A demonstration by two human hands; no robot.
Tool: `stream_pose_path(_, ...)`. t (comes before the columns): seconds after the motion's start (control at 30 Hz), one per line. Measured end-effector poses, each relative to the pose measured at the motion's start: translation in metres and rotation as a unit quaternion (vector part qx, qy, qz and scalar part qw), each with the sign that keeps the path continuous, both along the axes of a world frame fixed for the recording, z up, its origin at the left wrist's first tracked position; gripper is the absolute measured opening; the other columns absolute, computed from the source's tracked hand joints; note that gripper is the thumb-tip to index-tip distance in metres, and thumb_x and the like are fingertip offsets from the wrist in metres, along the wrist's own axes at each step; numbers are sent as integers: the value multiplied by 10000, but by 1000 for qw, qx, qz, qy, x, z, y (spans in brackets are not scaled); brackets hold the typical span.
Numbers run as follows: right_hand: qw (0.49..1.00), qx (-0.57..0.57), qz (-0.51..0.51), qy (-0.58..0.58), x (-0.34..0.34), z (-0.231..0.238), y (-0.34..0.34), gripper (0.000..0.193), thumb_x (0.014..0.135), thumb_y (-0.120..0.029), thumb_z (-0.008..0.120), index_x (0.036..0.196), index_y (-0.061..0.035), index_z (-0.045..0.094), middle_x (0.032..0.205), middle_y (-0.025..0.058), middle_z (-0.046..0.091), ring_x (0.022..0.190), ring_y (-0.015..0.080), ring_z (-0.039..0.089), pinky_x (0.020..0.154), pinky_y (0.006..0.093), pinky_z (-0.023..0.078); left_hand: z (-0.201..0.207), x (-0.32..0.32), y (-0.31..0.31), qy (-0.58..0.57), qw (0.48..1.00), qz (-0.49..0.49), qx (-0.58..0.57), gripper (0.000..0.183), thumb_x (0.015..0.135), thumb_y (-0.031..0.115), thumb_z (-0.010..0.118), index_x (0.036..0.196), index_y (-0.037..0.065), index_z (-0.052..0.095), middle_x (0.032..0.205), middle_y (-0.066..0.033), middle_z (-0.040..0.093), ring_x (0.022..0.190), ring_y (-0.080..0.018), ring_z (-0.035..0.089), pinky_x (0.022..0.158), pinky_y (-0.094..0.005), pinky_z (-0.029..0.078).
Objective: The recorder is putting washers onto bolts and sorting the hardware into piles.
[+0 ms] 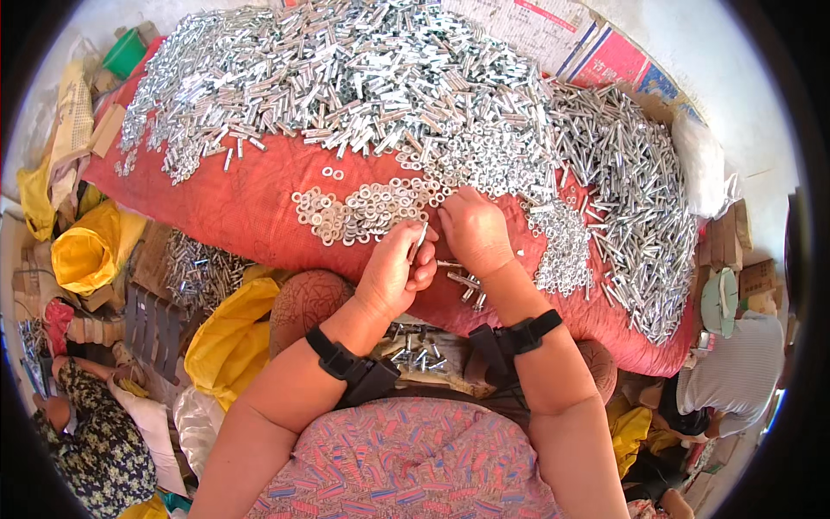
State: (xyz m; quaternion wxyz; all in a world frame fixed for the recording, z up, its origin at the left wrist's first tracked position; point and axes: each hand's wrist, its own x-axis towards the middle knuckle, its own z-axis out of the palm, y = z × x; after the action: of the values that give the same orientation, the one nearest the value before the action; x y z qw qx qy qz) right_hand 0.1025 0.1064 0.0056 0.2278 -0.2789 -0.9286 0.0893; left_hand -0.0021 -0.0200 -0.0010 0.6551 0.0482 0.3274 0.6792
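- The slim metal piece (419, 241) was in the left hand (399, 270), pinched between thumb and forefinger with no visible gap; the other fingers curled loosely beneath.
- Its long axis stood steep to the near edge of the red sack (251, 203) — upper tip toward the far edge, leaning slightly right.
- The right hand (475, 228) was beside it, toward the sack's right end, back upward and fingertips bent down; whether they gripped anything could not be told.
- The pile of flat washers (372, 210) lay beyond the left hand and to its left, toward the far edge; its right end came close to the right fingertips — so, of the two, the right hand's fingers were nearer that end.
- A few metal bolts (470, 284) lay below the right hand, by the sack's near edge.
- The sleeve heap (346, 78) covered the far edge.
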Motion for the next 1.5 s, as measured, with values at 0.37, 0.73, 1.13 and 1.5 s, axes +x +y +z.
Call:
stream_pose_path(0.37, 995, 64, -54, -44, -6, -9, 2, 68, 777, -68, 601, 743, -28, 558, 765, 147, 560, 722, 335, 632, 637, 395, 536, 0, 1, 0, 10, 1000, -8, 8, 183, 943, 241, 463, 961, 63, 506, 669, -14, 453, 492, -103, 392, 402, -221, 254)
stream_pose_path(0.73, 953, -259, 0, 159, 30, 24, -35, 82, 764, -22, 663, 835, 17, 667, 791, 145, 650, 730, 305, 646, 644, 349, 507, 8, 8, 2, 99, 994, -30, -24, 65, 945, 138, 482, 985, 87, 477, 728, -27, 491, 510, -104, 436, 397, -208, 281)
stream_pose_path(1.13, 821, -549, -35, 154, 41, 37, -33, 86, 850, -83, 695, 858, -1, 671, 711, 15, 642, 584, 68, 583, 500, 224, 452, 5, 13, 1, 154, 986, -53, -28, 106, 981, 156, 445, 1043, 79, 484, 721, -20, 513, 501, -79, 436, 405, -193, 277)
stream_pose_path(1.5, 992, -45, -63, 97, 46, 25, 34, 86, 834, -106, 665, 832, -20, 659, 816, 134, 639, 714, 304, 641, 644, 376, 526, -1, 15, 6, 157, 987, -20, -6, 138, 1025, 207, 433, 1068, 81, 466, 677, -15, 474, 477, -73, 382, 398, -203, 257)
